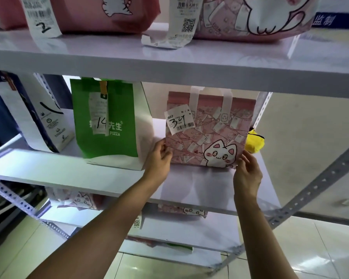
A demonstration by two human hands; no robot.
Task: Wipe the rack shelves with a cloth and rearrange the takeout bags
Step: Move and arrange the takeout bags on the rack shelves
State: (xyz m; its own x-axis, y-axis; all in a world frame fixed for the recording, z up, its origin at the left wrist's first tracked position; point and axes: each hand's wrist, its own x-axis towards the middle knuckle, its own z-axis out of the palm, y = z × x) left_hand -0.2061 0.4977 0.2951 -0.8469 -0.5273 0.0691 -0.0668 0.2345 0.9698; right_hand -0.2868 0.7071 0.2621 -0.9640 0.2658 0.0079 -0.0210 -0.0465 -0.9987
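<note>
Pink bag (208,135) looks light and soft; I'm pinching its lower corners with left hand (159,158) and right hand (247,170).

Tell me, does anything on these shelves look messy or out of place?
Slightly: a yellow cloth sits bunched on the middle shelf behind the pink cat bag, and a long receipt spills loosely across the top shelf.

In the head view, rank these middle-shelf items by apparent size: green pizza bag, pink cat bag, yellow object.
1. green pizza bag
2. pink cat bag, looks somewhat smaller, though its top is hidden behind the upper shelf
3. yellow object, clearly smallest, partly hidden behind the pink bag
</note>
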